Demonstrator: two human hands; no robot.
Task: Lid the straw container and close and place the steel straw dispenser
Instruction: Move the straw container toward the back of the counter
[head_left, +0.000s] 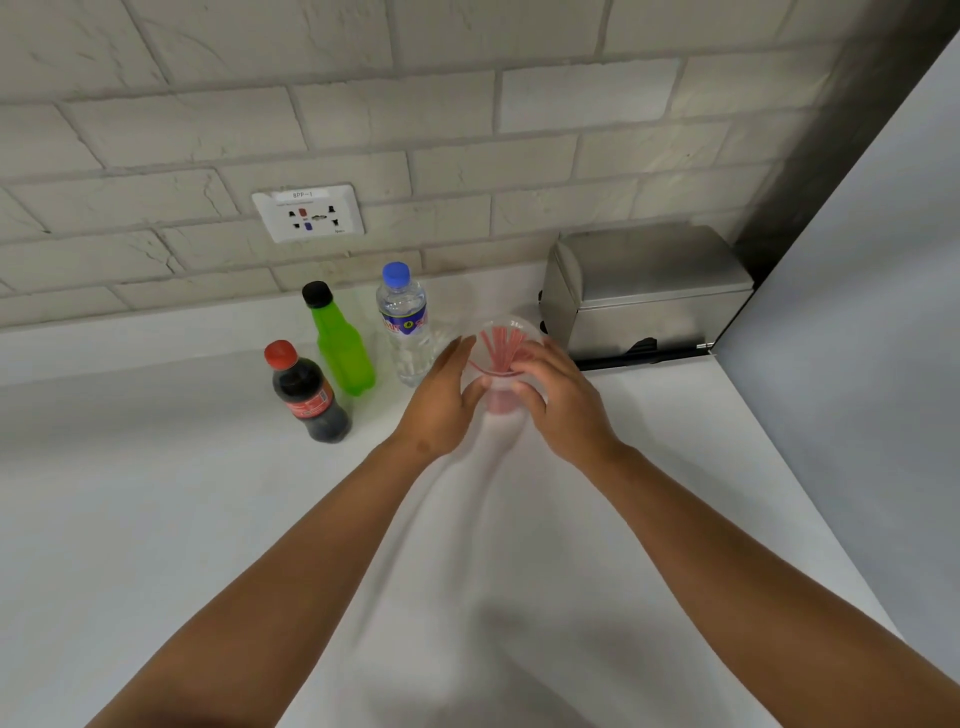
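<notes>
Both hands cup the clear straw container (501, 364): left hand (441, 400) flat-fingered on one side, right hand (561, 395) curled round the other, red straws (501, 345) between.

White counter (130, 493), cola bottle (309, 397) with red cap toward 9 o'clock, green bottle (343, 345) just beyond it at 10, water bottle (405, 322) near 11, wall socket (309, 213) at 11 on pale brick wall (467, 130)

Drinks counter: bottles (347, 338), steel straw dispenser (644, 291).
</notes>
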